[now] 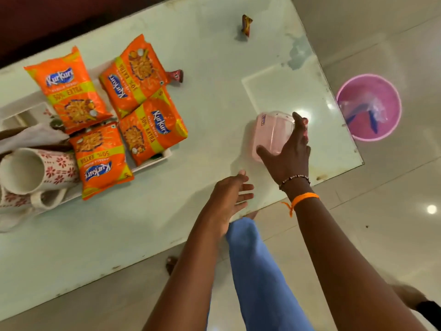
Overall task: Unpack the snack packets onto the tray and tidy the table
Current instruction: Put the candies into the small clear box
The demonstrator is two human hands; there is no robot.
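Several orange snack packets (133, 103) lie on a white tray (152, 161) at the table's left. My right hand (290, 154) grips a pink plastic box (270, 132) with a clear lid near the table's right side. My left hand (232, 194) hovers open, palm turned right, just below and left of the box, touching nothing. A small dark red wrapper (176, 75) lies by the tray's far corner. Another small wrapper (246, 25) sits alone at the far side of the table.
White mugs with red flower print (35, 173) and a cloth (31, 137) lie at the tray's left end. A pink bucket (370, 107) holding clear plastic stands on the floor beyond the table's right edge. My blue trouser leg (257, 271) is below the table's near edge.
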